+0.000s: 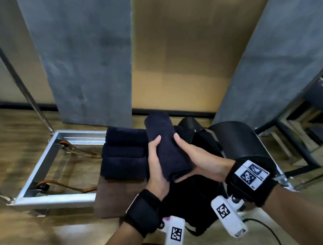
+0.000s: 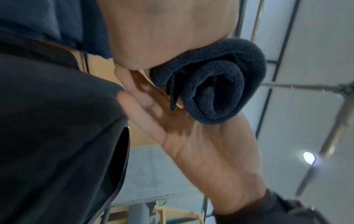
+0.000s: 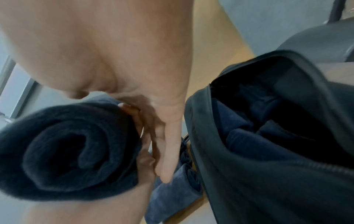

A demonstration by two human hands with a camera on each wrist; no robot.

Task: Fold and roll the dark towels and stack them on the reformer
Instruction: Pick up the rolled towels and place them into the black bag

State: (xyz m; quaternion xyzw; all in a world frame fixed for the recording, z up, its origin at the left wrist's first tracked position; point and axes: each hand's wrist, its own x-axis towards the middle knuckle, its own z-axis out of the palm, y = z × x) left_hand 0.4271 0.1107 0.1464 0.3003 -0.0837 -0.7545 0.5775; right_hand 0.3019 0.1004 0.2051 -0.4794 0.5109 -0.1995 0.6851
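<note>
I hold a rolled dark towel (image 1: 165, 140) in the air with both hands, its far end pointing away from me. My left hand (image 1: 156, 159) grips its left side, thumb on top. From the right, my right hand (image 1: 193, 158) cradles it, thumb over the roll and palm under it. The roll's spiral end (image 2: 216, 84) shows in the left wrist view against my right hand's palm (image 2: 201, 144). It also fills the lower left as the towel's end (image 3: 67, 151) in the right wrist view. Three rolled towels (image 1: 124, 153) lie side by side on the reformer's brown carriage (image 1: 112, 198).
An open black bag (image 1: 193, 195) sits under my hands, and more dark towels (image 3: 249, 136) lie inside it. The reformer's metal frame (image 1: 53, 158) with brown straps extends left. A black padded barrel (image 1: 239, 139) stands at right. Grey panels line the wall behind.
</note>
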